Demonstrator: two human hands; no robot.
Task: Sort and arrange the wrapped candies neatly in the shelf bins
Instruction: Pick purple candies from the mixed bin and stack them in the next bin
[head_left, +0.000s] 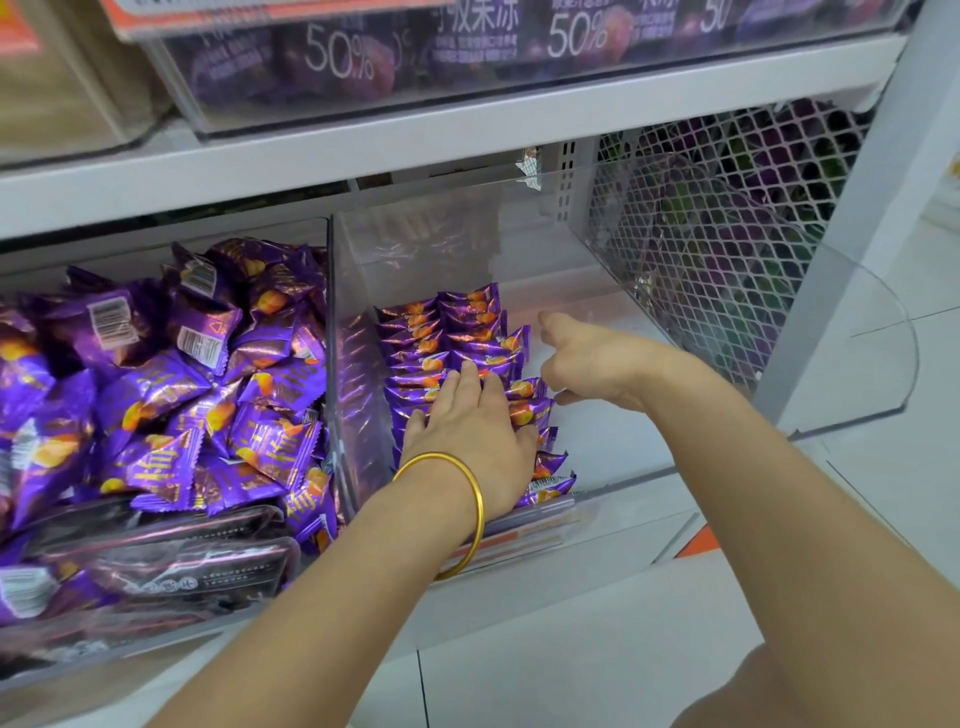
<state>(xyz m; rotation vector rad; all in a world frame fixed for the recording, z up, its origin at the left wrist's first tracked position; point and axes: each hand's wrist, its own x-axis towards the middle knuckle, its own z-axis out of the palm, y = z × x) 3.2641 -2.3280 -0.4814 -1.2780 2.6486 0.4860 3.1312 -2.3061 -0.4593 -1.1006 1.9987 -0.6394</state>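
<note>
Tidying candy rows (457, 338) in the clear bin (852, 332)
Left hand (470, 436) lies flat on them, right hand (592, 364) loose and empty beside it; I'd press lightly and nudge strays inward.

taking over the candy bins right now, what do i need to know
Left hand lies flat on the candy rows in the right bin.
Right hand sits at the rows' right edge; grip unclear.
Done: neat rows along that bin's left side.
Left: its right half is bare, and the loose pile in the left bin is unsorted.
</note>
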